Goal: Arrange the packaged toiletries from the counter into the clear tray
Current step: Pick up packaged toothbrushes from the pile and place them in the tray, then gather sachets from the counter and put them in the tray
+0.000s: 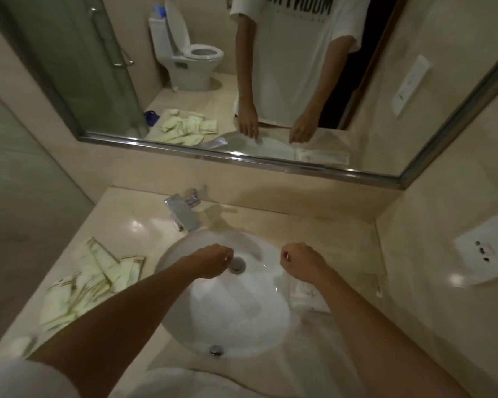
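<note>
- The left hand (pixel 214 261) hangs over the white round sink (pixel 184 320) with fingers curled in, and it holds nothing I can see
- The right hand (pixel 301 261) is curled too, near the clear tray (pixel 377 285), maybe pinching something tiny, but I cannot tell
- The packets (pixel 81 285) lie in a messy pile on the left of the smooth shiny counter (pixel 314 225), far from the tray
- They look flat, thin and pale green
- The tray is see-through and hard to spot
</note>
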A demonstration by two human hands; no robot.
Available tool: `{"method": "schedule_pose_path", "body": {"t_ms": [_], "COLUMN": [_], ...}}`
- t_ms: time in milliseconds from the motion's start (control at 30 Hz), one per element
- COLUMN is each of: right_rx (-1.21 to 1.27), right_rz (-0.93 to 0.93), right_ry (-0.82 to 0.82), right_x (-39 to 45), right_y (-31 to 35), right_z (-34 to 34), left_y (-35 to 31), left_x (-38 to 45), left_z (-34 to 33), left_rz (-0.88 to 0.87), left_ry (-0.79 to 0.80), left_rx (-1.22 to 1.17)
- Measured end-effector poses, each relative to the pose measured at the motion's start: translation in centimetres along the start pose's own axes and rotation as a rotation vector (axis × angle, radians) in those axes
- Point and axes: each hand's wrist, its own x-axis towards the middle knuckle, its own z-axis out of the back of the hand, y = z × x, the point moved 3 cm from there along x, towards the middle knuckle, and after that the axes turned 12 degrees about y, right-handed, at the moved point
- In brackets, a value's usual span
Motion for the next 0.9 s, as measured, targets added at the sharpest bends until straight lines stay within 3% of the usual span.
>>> {"method": "schedule_pose_path", "body": {"t_ms": [233,467,900], "right_rx": [-0.111,-0.174,-0.252], "right_rz": [0.144,0.171,0.212], "right_ry": [0.079,0.218,0.268], "right_x": [2.0,3.3,7.8], "right_y": [12.3,22.3,35.3], "right_z": [-3.1,-8.8,-15.9], "left_y": [10.0,19.7,31.4], "left_x": [-7.6,-13.9,-20.0], "left_z": [-1.6,-5.2,-8.7], "left_rz": [0.128,0.239,0.351], "left_ry": [-0.051,-0.039,-0.108], "left_rx": [-0.066,-0.185,-0.265]}}
